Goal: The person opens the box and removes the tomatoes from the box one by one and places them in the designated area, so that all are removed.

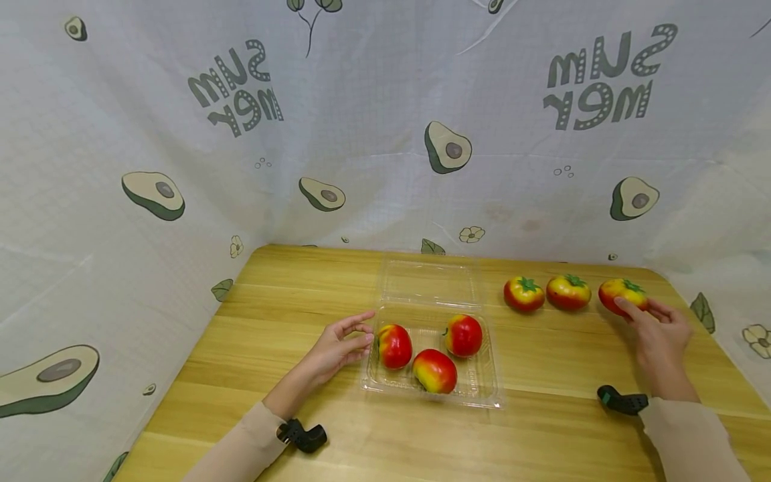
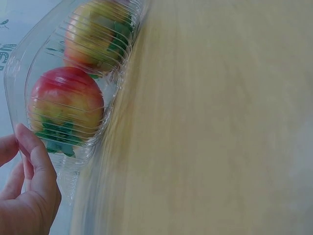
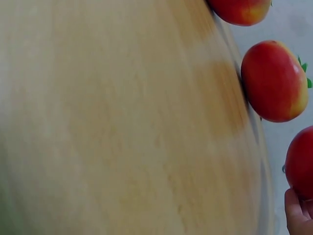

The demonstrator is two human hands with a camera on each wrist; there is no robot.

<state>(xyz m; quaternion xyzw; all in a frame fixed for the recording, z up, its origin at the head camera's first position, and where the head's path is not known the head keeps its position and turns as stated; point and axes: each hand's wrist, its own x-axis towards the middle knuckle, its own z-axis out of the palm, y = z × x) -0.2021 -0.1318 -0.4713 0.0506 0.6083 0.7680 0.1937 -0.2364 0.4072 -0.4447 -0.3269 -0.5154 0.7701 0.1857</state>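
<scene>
At the far right of the table my right hand (image 1: 662, 338) grips a red-and-yellow tomato (image 1: 616, 294) with a green leafy top, thumb on its near side. The right wrist view catches only part of this tomato (image 3: 301, 161) and the fingertips. A clear plastic clamshell container (image 1: 470, 396) lies with its lid (image 1: 430, 281) folded back. Three similar tomatoes sit inside: one at left (image 1: 395, 347), one at front (image 1: 435, 371), one at right (image 1: 463, 335). My left hand (image 1: 334, 348) pinches the container's left rim between thumb and finger, clearest in the left wrist view.
Two more tomatoes stand in a row left of the right hand, one nearer the container (image 1: 523, 294) and one in the middle (image 1: 568, 292). The wooden table (image 1: 289, 281) ends at a white curtain (image 1: 373, 134) printed with avocados. Black wrist bands sit on both arms.
</scene>
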